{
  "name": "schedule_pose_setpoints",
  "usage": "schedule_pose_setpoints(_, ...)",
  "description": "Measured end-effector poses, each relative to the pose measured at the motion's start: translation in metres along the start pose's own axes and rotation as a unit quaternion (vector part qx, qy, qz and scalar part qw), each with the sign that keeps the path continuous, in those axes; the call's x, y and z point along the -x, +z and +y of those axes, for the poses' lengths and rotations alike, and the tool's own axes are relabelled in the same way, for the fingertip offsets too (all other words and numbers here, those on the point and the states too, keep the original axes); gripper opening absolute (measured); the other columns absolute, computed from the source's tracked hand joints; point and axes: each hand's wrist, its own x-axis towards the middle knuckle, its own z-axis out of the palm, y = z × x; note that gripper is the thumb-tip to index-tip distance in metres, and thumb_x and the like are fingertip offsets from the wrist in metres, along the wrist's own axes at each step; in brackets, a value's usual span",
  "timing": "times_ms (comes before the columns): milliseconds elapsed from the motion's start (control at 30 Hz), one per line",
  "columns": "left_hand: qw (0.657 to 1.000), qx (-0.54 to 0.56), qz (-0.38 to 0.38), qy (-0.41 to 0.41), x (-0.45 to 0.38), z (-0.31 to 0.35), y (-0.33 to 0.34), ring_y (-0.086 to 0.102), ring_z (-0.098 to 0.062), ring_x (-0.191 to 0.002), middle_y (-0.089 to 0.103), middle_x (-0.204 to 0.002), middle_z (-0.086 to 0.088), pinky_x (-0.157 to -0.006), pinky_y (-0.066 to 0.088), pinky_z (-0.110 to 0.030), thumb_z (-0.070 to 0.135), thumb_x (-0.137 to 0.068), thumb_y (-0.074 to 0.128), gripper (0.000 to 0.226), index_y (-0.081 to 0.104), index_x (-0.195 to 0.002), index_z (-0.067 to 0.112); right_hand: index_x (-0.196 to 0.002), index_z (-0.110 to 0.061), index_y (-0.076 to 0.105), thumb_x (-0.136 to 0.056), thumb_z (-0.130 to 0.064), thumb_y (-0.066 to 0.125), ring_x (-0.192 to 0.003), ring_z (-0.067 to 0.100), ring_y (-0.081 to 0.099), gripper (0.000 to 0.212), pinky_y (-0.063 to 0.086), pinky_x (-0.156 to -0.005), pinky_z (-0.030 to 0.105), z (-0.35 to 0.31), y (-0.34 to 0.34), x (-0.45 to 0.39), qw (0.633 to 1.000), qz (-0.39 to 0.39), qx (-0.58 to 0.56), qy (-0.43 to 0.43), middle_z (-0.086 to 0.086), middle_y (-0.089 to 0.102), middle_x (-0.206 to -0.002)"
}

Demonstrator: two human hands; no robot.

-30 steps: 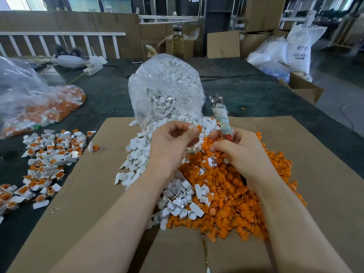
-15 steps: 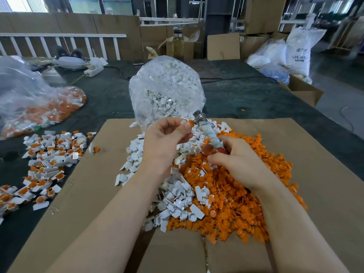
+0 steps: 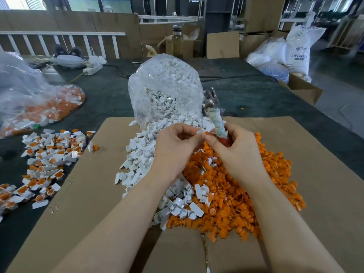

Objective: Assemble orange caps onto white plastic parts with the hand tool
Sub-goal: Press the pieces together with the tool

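Observation:
My left hand (image 3: 177, 146) pinches a small white plastic part (image 3: 199, 132) at its fingertips. Touching it from the right, my right hand (image 3: 236, 150) grips the hand tool (image 3: 214, 115), a tape-wrapped plier with a red handle and metal jaws pointing up and away; its thumb and forefinger also press an orange cap (image 3: 206, 133) against the white part. Both hands hover over a heap of loose orange caps (image 3: 236, 194) and a spill of white parts (image 3: 141, 154) on the cardboard sheet (image 3: 88, 194).
A clear bag of white parts (image 3: 165, 89) stands just behind my hands. Finished white-and-orange pieces (image 3: 47, 160) lie scattered at the left, beside a bag of more pieces (image 3: 39, 103). Boxes, sacks and a bottle (image 3: 177, 42) line the far edge of the dark table.
The tool swung from leaning left toward the left hand back to upright. My right fingertips have come up to meet the left hand's white part.

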Motion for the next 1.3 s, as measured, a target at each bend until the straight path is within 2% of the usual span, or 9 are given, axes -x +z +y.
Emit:
schedule_pose_setpoints(300, 1.0, 0.018, 0.01, 0.003, -0.001, -0.002, 0.001, 0.069, -0.01, -0.063, 0.072, -0.068, -0.002, -0.062, 0.054, -0.02, 0.01, -0.081, 0.078, 0.009, 0.071, -0.078, 0.014, -0.091, -0.017, 0.067, -0.088, -0.034, 0.068, -0.073, 0.015, 0.064, 0.017, 0.056, -0.067, 0.038, -0.003, -0.001, 0.001, 0.999, -0.02, -0.021, 0.036, 0.003, 0.068, -0.08)
schedule_pose_setpoints(467, 0.997, 0.061, 0.043, 0.024, -0.007, 0.0, -0.008, 0.068, -0.01, -0.061, 0.069, -0.063, 0.004, -0.062, 0.055, -0.021, 0.005, -0.083, 0.076, 0.011, 0.068, -0.079, 0.012, -0.089, -0.017, 0.065, -0.088, -0.027, 0.067, -0.064, 0.01, 0.056, 0.011, 0.043, -0.047, 0.014, -0.003, -0.009, 0.003, 0.989, -0.089, -0.084, 0.083, 0.016, 0.063, -0.083)
schedule_pose_setpoints(567, 0.992, 0.109, 0.054, 0.032, -0.01, 0.004, -0.013, 0.068, -0.01, -0.06, 0.068, -0.065, 0.002, -0.061, 0.054, -0.019, 0.001, -0.082, 0.074, 0.011, 0.068, -0.08, 0.01, -0.088, -0.016, 0.065, -0.086, -0.023, 0.069, -0.062, 0.008, 0.053, 0.009, 0.041, -0.05, 0.014, 0.0, -0.015, 0.001, 0.985, -0.133, -0.059, 0.09, 0.013, 0.061, -0.075)
schedule_pose_setpoints(633, 0.99, 0.125, 0.051, 0.039, -0.011, 0.005, -0.015, 0.067, -0.01, -0.059, 0.067, -0.065, 0.001, -0.062, 0.054, -0.019, 0.0, -0.083, 0.073, 0.011, 0.068, -0.081, 0.009, -0.088, -0.02, 0.065, -0.085, -0.022, 0.069, -0.061, 0.002, 0.054, 0.005, 0.042, -0.057, 0.015, 0.0, -0.017, 0.001, 0.981, -0.165, -0.048, 0.088, -0.002, 0.06, -0.071)
schedule_pose_setpoints(800, 0.988, 0.139, 0.037, 0.049, -0.013, 0.005, -0.019, 0.066, -0.01, -0.06, 0.067, -0.065, 0.004, -0.063, 0.054, -0.02, -0.002, -0.084, 0.07, 0.011, 0.067, -0.08, 0.008, -0.091, -0.022, 0.064, -0.086, -0.018, 0.07, -0.08, 0.018, 0.064, 0.008, 0.048, -0.073, 0.03, 0.0, -0.018, 0.001, 0.97, -0.229, -0.043, 0.072, -0.003, 0.065, -0.081)
schedule_pose_setpoints(933, 0.989, 0.132, 0.027, 0.056, -0.013, 0.004, -0.02, 0.065, -0.01, -0.061, 0.067, -0.064, 0.004, -0.063, 0.054, -0.021, -0.002, -0.085, 0.069, 0.01, 0.066, -0.081, 0.007, -0.094, -0.024, 0.065, -0.086, -0.019, 0.07, -0.076, 0.006, 0.063, 0.01, 0.047, -0.066, 0.016, 0.0, -0.018, 0.001, 0.967, -0.245, -0.034, 0.058, -0.01, 0.067, -0.081)
schedule_pose_setpoints(1000, 0.989, 0.133, 0.023, 0.056, -0.013, 0.005, -0.021, 0.066, -0.01, -0.061, 0.067, -0.064, 0.004, -0.063, 0.054, -0.021, -0.002, -0.085, 0.069, 0.01, 0.066, -0.081, 0.007, -0.092, -0.026, 0.065, -0.086, -0.018, 0.069, -0.073, 0.004, 0.062, 0.01, 0.047, -0.064, 0.016, 0.0, -0.018, 0.001, 0.967, -0.246, -0.036, 0.053, -0.014, 0.067, -0.078)
schedule_pose_setpoints(1133, 0.986, 0.155, 0.022, 0.049, -0.014, 0.005, -0.021, 0.065, -0.011, -0.061, 0.068, -0.066, 0.003, -0.063, 0.054, -0.021, -0.005, -0.084, 0.067, 0.011, 0.066, -0.081, 0.005, -0.085, -0.018, 0.065, -0.088, -0.014, 0.065, -0.057, 0.012, 0.048, 0.005, 0.039, -0.056, 0.031, 0.0, -0.013, 0.002, 0.97, -0.239, 0.007, 0.033, -0.006, 0.055, -0.065)
schedule_pose_setpoints(1300, 0.984, 0.171, 0.023, 0.036, -0.016, 0.001, -0.021, 0.065, -0.01, -0.06, 0.068, -0.065, 0.004, -0.064, 0.055, -0.022, -0.004, -0.084, 0.067, 0.011, 0.065, -0.08, 0.006, -0.077, -0.026, 0.062, -0.088, -0.008, 0.059, -0.042, 0.003, 0.04, 0.022, 0.032, -0.042, 0.018, -0.002, -0.008, 0.003, 0.973, -0.229, 0.021, 0.032, -0.014, 0.054, -0.055)
